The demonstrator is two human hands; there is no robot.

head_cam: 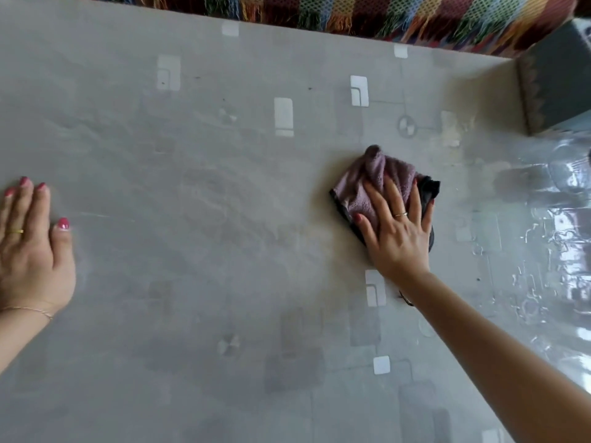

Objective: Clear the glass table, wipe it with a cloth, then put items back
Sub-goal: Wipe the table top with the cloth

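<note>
The glass table [224, 219] fills the view, grey with pale square patterns and faint smears. A crumpled mauve cloth [380, 177] with a dark edge lies on it right of centre. My right hand [396, 228] presses flat on the cloth, fingers spread and straight. Flat on the glass at the far left edge rests my left hand [28, 251], its fingers straight and holding nothing.
A grey box [556, 81] with a patterned edge stands at the table's far right corner. A striped, fringed multicoloured fabric [351, 11] runs along the far edge. Bright reflections cover the glass at the right [556, 235].
</note>
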